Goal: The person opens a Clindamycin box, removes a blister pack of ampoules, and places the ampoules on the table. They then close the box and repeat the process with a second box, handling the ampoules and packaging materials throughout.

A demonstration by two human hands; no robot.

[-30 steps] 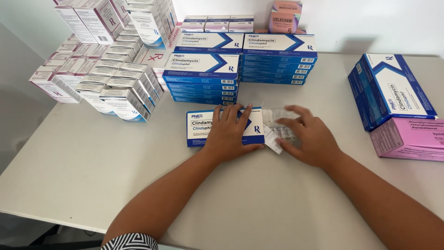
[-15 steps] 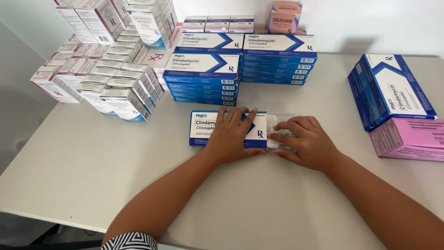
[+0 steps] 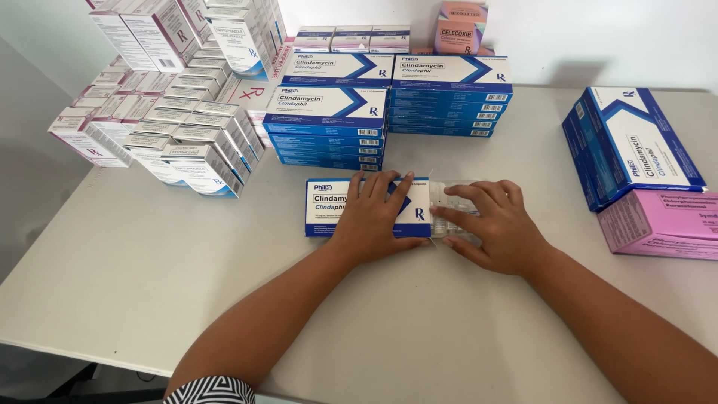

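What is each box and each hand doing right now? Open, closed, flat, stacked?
Blue-and-white flat carton: lying flat, open at its right end.
Clear blister strips: partly inside that end.
Left hand: pressed flat on the carton.
Right hand: fingers on the strips.
Blue carton stacks: closed, stacked.
Pink flat box: closed, lying flat.

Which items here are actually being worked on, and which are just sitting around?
In hand:
flat blue-and-white cardboard box under left hand
clear blister strips under right hand

Lying about:
blue box stacks
white carton pile
pink box
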